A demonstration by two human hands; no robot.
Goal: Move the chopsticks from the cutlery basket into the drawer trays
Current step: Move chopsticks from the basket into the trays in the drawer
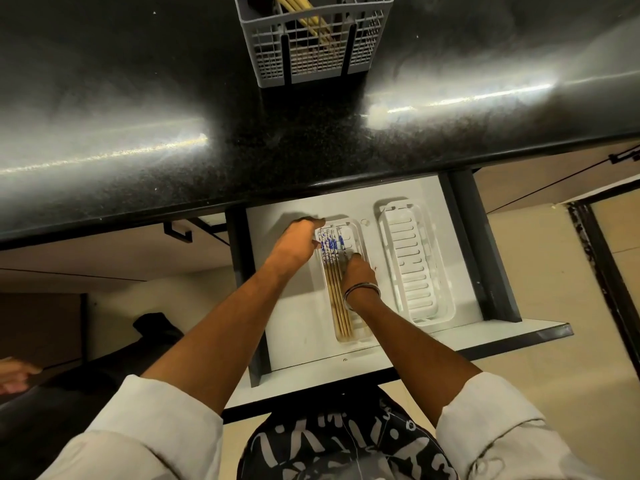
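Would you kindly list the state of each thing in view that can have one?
drawer: pulled open.
left tray: holds chopsticks lying flat.
right tray: empty.
cutlery basket: upright, chopsticks still inside.
left hand: at the chopstick ends.
right hand: fingertips on the chopsticks.

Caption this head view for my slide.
Both hands settle blue-patterned wooden chopsticks into the left white plastic drawer tray.
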